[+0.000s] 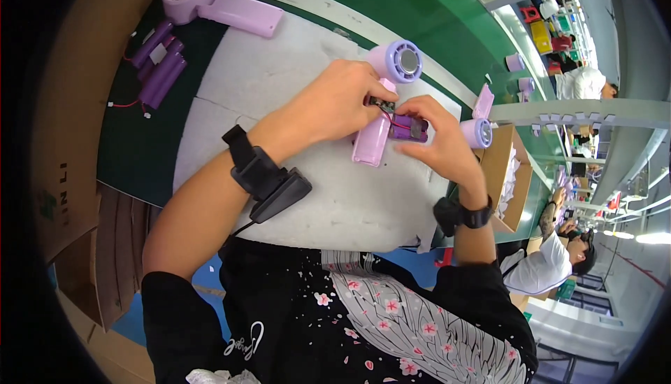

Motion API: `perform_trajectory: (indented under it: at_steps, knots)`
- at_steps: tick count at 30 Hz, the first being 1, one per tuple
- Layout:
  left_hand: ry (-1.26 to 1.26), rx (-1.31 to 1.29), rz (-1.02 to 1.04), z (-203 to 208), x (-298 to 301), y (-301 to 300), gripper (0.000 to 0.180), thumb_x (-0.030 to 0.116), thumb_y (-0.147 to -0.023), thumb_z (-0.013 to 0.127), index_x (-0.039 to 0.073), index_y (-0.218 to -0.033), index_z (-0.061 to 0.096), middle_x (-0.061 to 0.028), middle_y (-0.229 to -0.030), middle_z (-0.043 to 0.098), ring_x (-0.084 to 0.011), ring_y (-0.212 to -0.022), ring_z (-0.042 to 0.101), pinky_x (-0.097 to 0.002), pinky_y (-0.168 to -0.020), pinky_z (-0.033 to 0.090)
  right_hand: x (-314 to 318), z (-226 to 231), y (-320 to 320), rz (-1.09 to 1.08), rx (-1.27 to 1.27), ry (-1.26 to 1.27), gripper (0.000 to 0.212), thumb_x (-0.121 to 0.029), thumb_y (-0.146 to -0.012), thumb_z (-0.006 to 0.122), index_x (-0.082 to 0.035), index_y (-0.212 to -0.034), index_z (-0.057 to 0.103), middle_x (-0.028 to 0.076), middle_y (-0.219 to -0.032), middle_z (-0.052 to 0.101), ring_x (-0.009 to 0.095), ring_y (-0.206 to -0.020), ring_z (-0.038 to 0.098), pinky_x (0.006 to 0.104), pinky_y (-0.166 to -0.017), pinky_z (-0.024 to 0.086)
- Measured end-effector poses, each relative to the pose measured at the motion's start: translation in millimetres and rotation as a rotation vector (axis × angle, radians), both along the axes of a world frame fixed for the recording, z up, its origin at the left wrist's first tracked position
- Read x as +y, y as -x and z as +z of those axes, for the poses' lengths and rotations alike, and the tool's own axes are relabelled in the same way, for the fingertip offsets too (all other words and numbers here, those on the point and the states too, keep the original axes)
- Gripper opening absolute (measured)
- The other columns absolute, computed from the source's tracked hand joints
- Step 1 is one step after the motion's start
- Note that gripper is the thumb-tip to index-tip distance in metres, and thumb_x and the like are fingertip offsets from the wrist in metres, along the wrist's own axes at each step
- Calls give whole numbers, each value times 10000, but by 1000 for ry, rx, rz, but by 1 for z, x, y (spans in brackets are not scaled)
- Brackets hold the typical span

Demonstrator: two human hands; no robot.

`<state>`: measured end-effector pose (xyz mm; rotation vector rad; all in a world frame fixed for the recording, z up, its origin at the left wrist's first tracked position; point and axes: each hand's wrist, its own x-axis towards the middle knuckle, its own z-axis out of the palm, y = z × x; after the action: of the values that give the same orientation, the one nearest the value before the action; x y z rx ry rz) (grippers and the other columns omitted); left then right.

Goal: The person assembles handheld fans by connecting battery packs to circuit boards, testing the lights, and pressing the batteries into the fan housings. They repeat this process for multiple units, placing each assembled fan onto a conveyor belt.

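Note:
A handheld fan with a lilac round head [383, 57] and an opened pink handle [370, 145] lies on the white mat before me. My left hand [342, 101] is closed over the handle's upper end, thumb and fingers at a small circuit board [382, 104]; its fingertips are partly hidden. Just right of the handle, a purple battery pack [407, 128] sits between the thumb and fingers of my right hand [444, 143]. Red wire shows between the board and the pack.
Upper left lies another pink fan [241, 13], near several purple battery packs [163, 80] with wires. A cardboard box [516, 188] holding white pieces stands right, beside a lilac fan [477, 133]. A large carton [63, 139] borders the left. Co-workers sit along the line at right.

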<state>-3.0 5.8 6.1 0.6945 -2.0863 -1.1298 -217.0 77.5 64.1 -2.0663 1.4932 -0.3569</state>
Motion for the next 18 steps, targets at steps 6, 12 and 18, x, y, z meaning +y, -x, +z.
perform_trajectory:
  at_steps: [6, 12, 18]
  knots:
    - [-24, -20, 24, 4, 2, -7, 328, 8, -728, 677, 90, -1040, 736, -157, -1040, 670, -272, -834, 666, -331, -739, 538, 12, -16, 3, -174, -552, -310, 656, -86, -738, 772, -10, -1313, 466, 113, -1040, 624, 210, -971, 620, 291, -854, 493]
    - [-1, -43, 19, 10, 2, -10, 319, 30, -727, 712, 93, -1039, 738, -158, -1033, 674, -271, -832, 675, -323, -725, 545, 23, -4, -2, -382, -1068, -755, 811, 4, -716, 748, 11, -1414, 336, 172, -1094, 594, 296, -975, 644, 349, -817, 555]
    - [85, -47, 34, 11, 1, -13, 310, 63, -722, 751, 98, -1030, 742, -167, -1047, 681, -274, -799, 688, -316, -701, 554, 29, -4, -5, -203, -1210, -738, 912, 24, -617, 781, 5, -1411, 332, 194, -1205, 518, 326, -1050, 611, 404, -833, 563]
